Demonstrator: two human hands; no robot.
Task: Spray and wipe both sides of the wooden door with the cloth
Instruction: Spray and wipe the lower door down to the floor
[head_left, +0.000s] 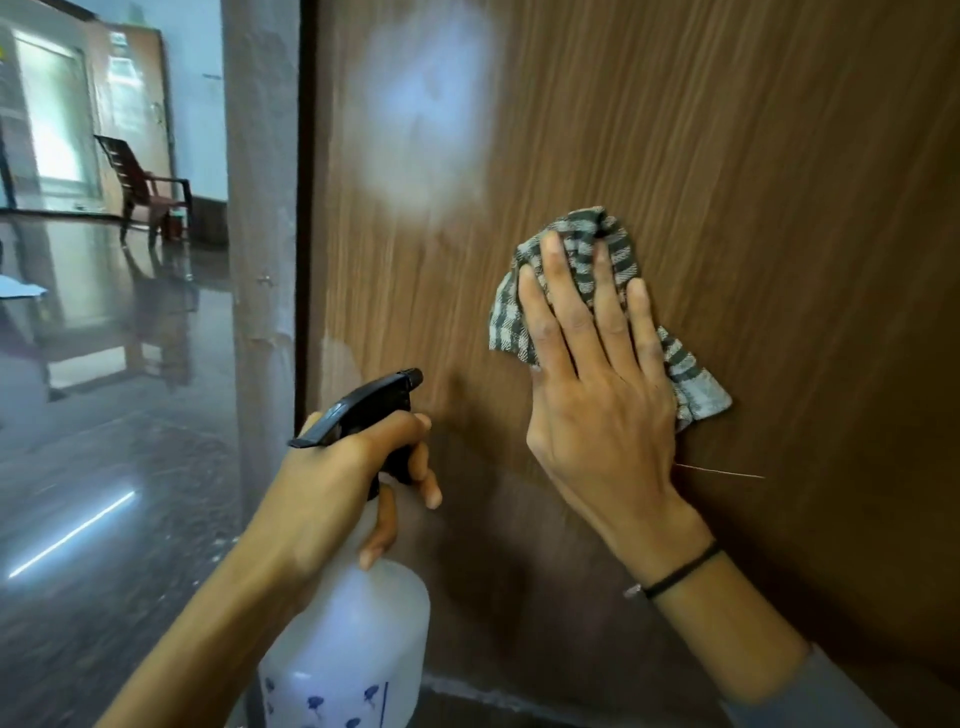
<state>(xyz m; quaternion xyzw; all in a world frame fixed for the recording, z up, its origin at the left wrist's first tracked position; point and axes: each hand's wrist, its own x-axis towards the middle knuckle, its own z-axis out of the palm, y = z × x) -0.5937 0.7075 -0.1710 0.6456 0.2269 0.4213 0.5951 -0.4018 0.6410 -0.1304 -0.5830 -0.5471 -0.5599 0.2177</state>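
my right hand (597, 395) lies flat, fingers straight and spread, pressing the checked cloth (584, 231) against the wooden door (753, 156). my left hand (332, 483) is curled round the neck of the spray bottle (353, 639), fingers at the black trigger, nozzle aimed up at the door. above and left of the cloth, a pale patch of spray (426, 114) shows on the wood, not yet wiped. i judge i'm early on: only this one spot looks sprayed, and most of this face remains. the other side is out of sight, so i can't tell its state. past the door's edge are a glossy floor (104, 415) and a chair (145, 182).
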